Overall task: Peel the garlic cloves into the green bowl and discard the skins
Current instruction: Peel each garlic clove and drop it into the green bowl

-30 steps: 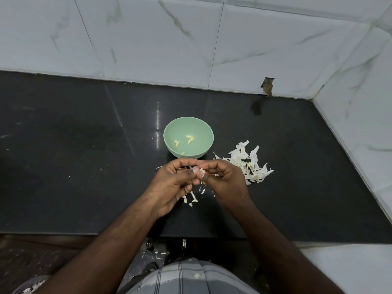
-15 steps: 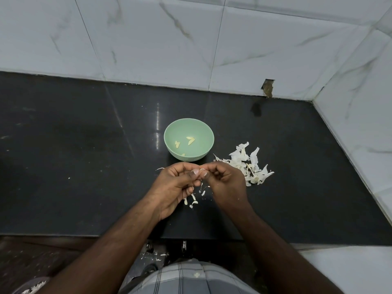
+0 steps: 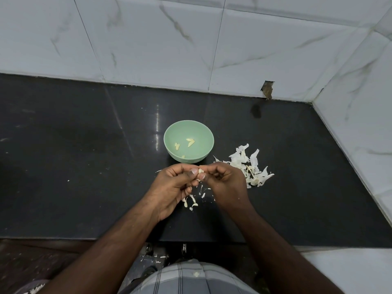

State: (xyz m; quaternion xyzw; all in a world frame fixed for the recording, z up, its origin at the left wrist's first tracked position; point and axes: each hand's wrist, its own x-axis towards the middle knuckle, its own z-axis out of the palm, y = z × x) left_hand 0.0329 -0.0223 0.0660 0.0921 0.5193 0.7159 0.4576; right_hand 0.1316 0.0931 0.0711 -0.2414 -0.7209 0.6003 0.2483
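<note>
Head view:
Left hand (image 3: 174, 183): fingers curled, pinching the small pale garlic clove (image 3: 200, 171).
Right hand (image 3: 227, 179): curled, pinching the same clove, probably at its skin.
Round green plastic bowl (image 3: 203, 151): just beyond the hands, peeled cloves (image 3: 190, 142) inside.
Pile of white papery skins (image 3: 250, 166): right of the bowl, on the black stone counter (image 3: 74, 166).

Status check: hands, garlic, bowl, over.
Left hand and right hand both pinching one garlic clove, mid-peel. Green bowl holds a few peeled cloves. Skins piled right; nothing in the way.
</note>
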